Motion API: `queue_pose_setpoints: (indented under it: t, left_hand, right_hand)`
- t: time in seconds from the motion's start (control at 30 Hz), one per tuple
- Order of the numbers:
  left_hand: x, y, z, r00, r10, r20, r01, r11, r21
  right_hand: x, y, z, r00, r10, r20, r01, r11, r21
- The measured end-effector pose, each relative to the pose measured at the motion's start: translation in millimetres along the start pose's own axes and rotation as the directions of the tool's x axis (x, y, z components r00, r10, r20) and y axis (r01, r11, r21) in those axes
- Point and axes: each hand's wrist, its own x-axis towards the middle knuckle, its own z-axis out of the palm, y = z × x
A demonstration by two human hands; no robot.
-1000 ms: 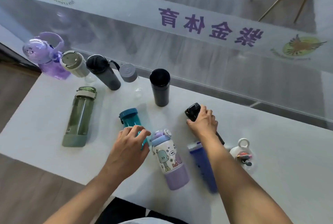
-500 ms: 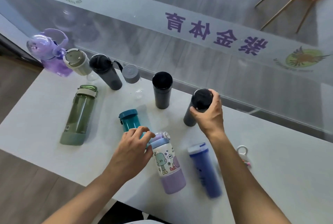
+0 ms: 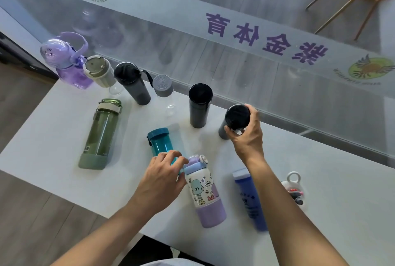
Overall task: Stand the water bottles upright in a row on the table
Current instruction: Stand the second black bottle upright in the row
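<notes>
Dark bottle [image 3: 234,121] lifted from lying flat since a second ago, now upright at right end of back row, beside black flask [image 3: 199,105]. Right hand [image 3: 248,137] clamped round its cap. Left hand [image 3: 162,178] curled over teal bottle [image 3: 160,141], still flat. Sixth of row standing, likely. Table [image 3: 342,212] far edge close behind row; open room right of it.

The white worktop [image 3: 53,137] carries a standing row of bottles along its far edge, ending at the black flask [image 3: 199,105]. Nearer than that flask lie the green bottle [image 3: 101,134], teal bottle [image 3: 161,143], cartoon bottle [image 3: 205,193] and blue bottle [image 3: 250,199].
</notes>
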Motion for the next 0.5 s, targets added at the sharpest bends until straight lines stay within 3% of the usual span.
queue_pose_setpoints:
  t: [0.33, 0.5]
  left_hand:
    - [0.6, -3.4, -5.8, 1.000, -0.003, -0.021, 0.003, 1.000, 0.010]
    - [0.8, -3.3, -8.2, 0.999, 0.031, -0.036, -0.030, 1.000, 0.008]
  right_hand:
    - [-4.4, -2.0, 1.5, 1.000, 0.016, -0.018, -0.017, 1.000, -0.026]
    - [-9.7, -5.6, -3.5, 0.989, 0.148, 0.016, -0.147, 0.989, -0.025]
